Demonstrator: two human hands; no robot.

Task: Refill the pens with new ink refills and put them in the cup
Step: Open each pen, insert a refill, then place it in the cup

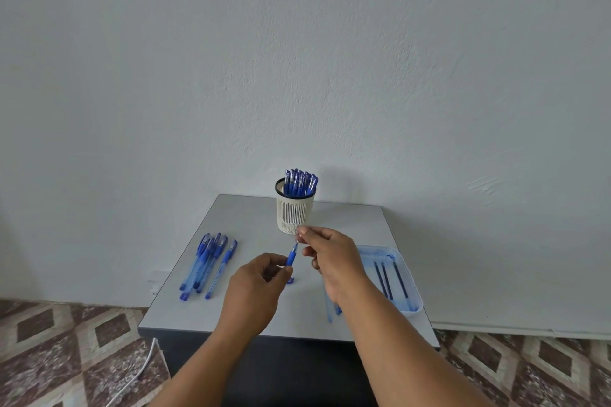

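While I work over the table, a pile of blue pens lies at its left side, well apart from my hands; I judge these wait for their refill. My left hand is curled around the pen in work, and its blue front section stands out above my fingers. My right hand pinches the thin metal tip at the top of this pen, just near of the white cup, which stands at the far middle and already holds many pens. A small blue piece lies on the table under my hands. At the right, the clear tray keeps three dark refills.

What could go wrong: the tip is very small, so it can slip from my pinch and roll off the table. If I pull crooked, the refill can bend, or ink can mark my fingers. My right hand is close to the cup, so a quick move may knock it over.

I cannot tell if the tip goes in or comes out. My left palm hides the pen barrel, and my right forearm covers some blue things near the tray.
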